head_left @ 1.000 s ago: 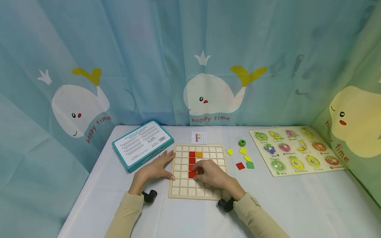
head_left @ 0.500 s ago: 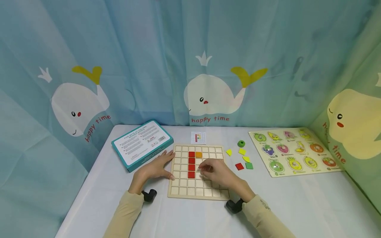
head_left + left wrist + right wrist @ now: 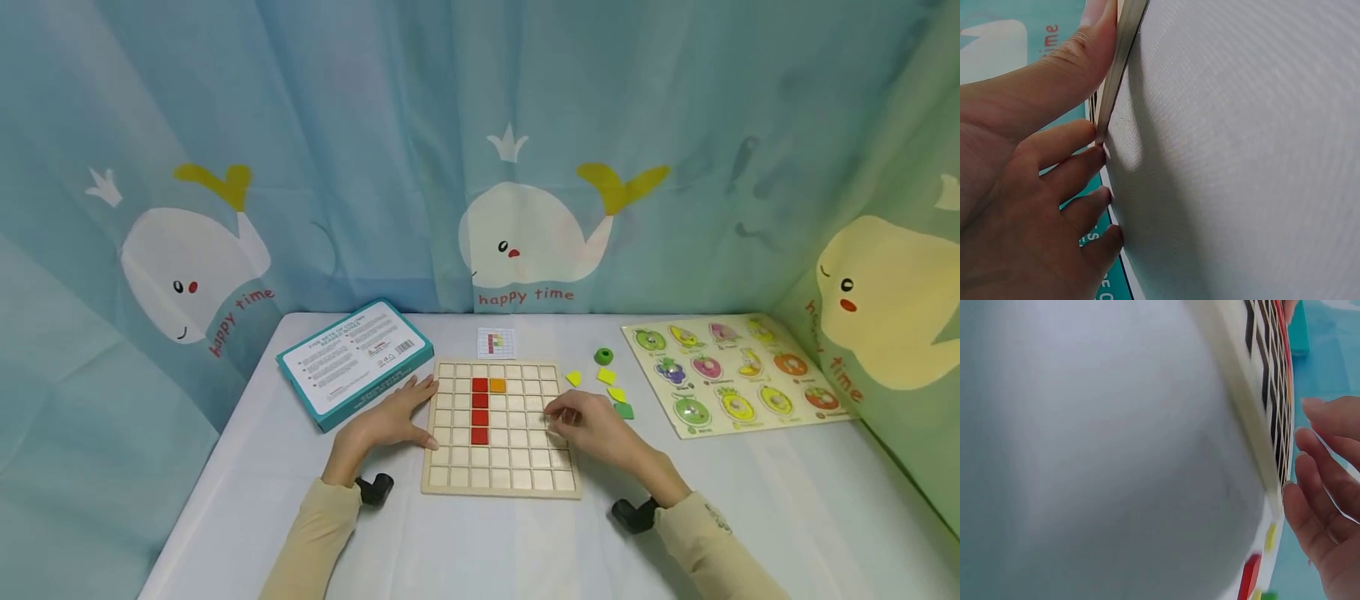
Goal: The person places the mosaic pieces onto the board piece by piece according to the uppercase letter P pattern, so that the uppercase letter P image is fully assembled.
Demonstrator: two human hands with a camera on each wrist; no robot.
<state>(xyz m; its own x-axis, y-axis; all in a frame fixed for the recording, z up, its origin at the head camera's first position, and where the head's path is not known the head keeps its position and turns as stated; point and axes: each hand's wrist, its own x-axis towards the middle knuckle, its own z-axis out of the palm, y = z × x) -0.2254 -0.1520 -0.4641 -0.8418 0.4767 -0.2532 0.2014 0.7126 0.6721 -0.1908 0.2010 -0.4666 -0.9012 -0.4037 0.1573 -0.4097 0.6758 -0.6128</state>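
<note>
A wooden grid board (image 3: 457, 478) lies flat on the table. Several red square tiles (image 3: 480, 401) form a column in it, with an orange tile (image 3: 497, 386) beside the top one. My left hand (image 3: 384, 420) rests at the board's left edge, thumb and fingers spread; the left wrist view shows the thumb along the board's edge (image 3: 1124, 53). My right hand (image 3: 597, 427) hovers over the board's right edge, fingers loosely bent and nothing between them. Beyond it lie yellow pieces (image 3: 606, 377) and a green tile (image 3: 624, 411). A loose red tile (image 3: 1249, 575) shows in the right wrist view, hidden in the head view.
A teal-edged box (image 3: 358, 360) lies behind my left hand. Behind the board is a small printed pattern card (image 3: 496, 342). A green bead (image 3: 603, 357) stands at the back right, near a fruit puzzle board (image 3: 686, 431). A whale-print curtain (image 3: 375, 208) surrounds the table.
My right hand has left the lowest red tile in the column and moved right, over the board's right edge, covering the loose red tile. My left hand has stayed in place.
</note>
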